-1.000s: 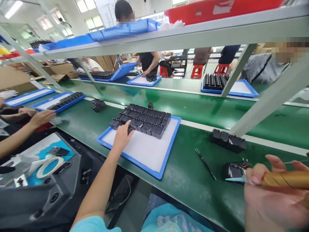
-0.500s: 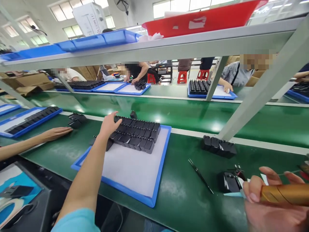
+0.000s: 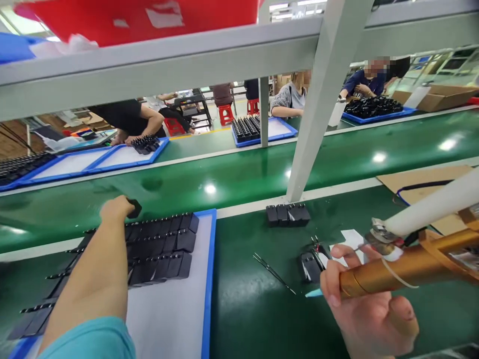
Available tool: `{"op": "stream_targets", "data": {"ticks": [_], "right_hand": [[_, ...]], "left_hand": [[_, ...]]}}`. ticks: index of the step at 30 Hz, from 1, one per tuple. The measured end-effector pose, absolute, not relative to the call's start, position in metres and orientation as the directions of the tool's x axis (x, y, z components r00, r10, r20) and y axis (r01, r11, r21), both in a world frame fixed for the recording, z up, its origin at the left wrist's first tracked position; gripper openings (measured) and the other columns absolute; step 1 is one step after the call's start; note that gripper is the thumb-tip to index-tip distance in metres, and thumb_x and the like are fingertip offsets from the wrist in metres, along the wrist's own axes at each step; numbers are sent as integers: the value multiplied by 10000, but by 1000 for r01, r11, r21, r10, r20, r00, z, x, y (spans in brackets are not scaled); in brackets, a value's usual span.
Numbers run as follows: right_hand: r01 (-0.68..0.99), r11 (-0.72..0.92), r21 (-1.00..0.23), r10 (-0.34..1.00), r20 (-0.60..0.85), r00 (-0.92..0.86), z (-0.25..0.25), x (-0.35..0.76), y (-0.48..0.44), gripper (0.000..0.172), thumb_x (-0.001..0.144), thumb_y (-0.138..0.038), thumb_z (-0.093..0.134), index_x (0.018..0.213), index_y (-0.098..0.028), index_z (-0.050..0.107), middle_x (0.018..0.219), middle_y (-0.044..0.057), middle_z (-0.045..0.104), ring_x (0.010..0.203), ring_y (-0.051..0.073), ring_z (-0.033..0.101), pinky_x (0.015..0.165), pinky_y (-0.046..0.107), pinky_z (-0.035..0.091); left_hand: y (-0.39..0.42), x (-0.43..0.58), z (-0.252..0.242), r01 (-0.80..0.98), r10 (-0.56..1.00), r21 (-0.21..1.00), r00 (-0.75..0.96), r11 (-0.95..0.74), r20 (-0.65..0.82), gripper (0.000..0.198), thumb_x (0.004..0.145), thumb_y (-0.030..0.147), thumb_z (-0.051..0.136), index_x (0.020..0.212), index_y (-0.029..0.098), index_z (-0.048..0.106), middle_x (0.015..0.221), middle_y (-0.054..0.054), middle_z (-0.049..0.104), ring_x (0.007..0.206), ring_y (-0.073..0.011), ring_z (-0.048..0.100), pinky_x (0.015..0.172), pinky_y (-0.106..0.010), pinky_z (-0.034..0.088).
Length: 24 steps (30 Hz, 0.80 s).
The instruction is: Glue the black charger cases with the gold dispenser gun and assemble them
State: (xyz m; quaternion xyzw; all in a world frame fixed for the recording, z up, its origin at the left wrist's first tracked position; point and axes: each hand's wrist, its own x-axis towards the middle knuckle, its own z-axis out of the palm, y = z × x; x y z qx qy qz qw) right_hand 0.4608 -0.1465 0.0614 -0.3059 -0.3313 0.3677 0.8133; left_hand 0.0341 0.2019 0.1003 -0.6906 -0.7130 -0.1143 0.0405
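Observation:
My left hand (image 3: 115, 212) reaches over the far side of the blue-rimmed tray (image 3: 209, 279), its fingers closed on a small black adapter case (image 3: 133, 208). Below it, rows of black adapter cases (image 3: 164, 244) with metal pins on top cover part of the tray's white lining; my forearm hides some. My right hand (image 3: 366, 309) has its fingers curled at the end of a gold cylindrical tool (image 3: 396, 271), which covers much of the palm. A light-blue pointed tip (image 3: 313, 293) sticks out by these fingers. Just left of that hand stands another black case (image 3: 310, 267) with wires.
Tweezers (image 3: 275, 273) lie on the green bench between tray and right hand. Several black cases (image 3: 288, 215) stand near a slanted grey post (image 3: 309, 134). A white tube (image 3: 434, 204) slopes in from the right. Overhead runs a shelf with a red bin (image 3: 142, 20). Co-workers sit across the belt.
The view has swung right. My left hand has moved beyond the tray's rows and has taken the black case that stood behind them. A co-worker's hand at left has gone out of view.

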Motion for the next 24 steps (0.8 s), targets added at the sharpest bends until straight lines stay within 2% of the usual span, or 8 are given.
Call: {"op": "stream_targets", "data": {"ticks": [2, 4, 8, 10, 15, 19, 22, 24], "right_hand": [[-412, 535, -737, 813, 318, 487, 64, 460, -148, 431, 824, -640, 529, 1127, -349, 626, 1012, 36, 630, 433, 100, 525, 377, 273, 366], [-432, 527, -732, 825, 321, 465, 66, 460, -150, 417, 819, -627, 553, 1122, -351, 631, 1016, 35, 632, 436, 102, 531, 373, 274, 378], [-456, 532, -713, 833, 342, 435, 69, 459, -151, 422, 811, -605, 582, 1140, -345, 631, 1028, 33, 633, 429, 98, 531, 359, 273, 388], [-456, 545, -704, 826, 356, 438, 70, 458, -151, 420, 812, -591, 581, 1147, -343, 625, 1036, 35, 632, 424, 94, 526, 348, 265, 379], [-426, 562, -709, 811, 372, 451, 67, 456, -149, 393, 822, -568, 556, 1151, -355, 585, 1046, 24, 646, 423, 84, 522, 349, 247, 384], [-422, 584, -694, 800, 401, 447, 65, 455, -146, 369, 834, -535, 552, 1151, -347, 554, 1063, 16, 641, 436, 77, 528, 356, 240, 407], [-432, 597, -676, 794, 419, 441, 64, 455, -145, 355, 855, -505, 530, 1170, -343, 537, 1074, 14, 635, 451, 80, 534, 359, 237, 406], [-434, 600, -672, 793, 427, 436, 64, 455, -144, 352, 858, -499, 526, 1174, -344, 531, 1075, 11, 635, 454, 80, 533, 362, 235, 401]], "left_hand": [[202, 42, 110, 991, 980, 82, -116, 104, 159, 409, 804, 490, 566, 944, 108, 609, 863, -105, 728, 953, -365, 663, 823, -487, 523], [185, 58, 124, 988, 985, 119, -110, 94, 134, 498, 799, 512, 565, 1103, 119, 589, 923, -47, 728, 964, -336, 667, 863, -508, 519], [86, 113, 142, 915, 974, 379, 57, -138, 218, 596, 701, 525, 671, 1200, 205, 608, 978, -4, 722, 909, -276, 681, 901, -468, 523], [16, 143, 131, 814, 965, 520, 190, -259, 183, 594, 651, 498, 728, 1187, 251, 651, 960, -8, 726, 830, -251, 679, 832, -398, 554], [-111, 197, 58, 596, 922, 772, 386, -220, -36, 423, 696, 322, 771, 1115, 348, 721, 980, -19, 746, 717, -220, 641, 699, -300, 538], [-139, 217, 20, 516, 936, 843, 350, -152, -46, 443, 744, 262, 738, 1177, 341, 688, 1037, -41, 694, 880, -230, 628, 834, -316, 515], [-141, 229, 10, 428, 943, 895, 331, -129, -22, 570, 742, 285, 760, 1290, 335, 611, 1219, -61, 633, 1123, -255, 583, 1025, -365, 428], [-141, 238, 4, 378, 940, 915, 341, -139, 1, 472, 808, 316, 703, 1274, 318, 623, 1302, -64, 612, 1216, -254, 549, 1093, -384, 369]]}}
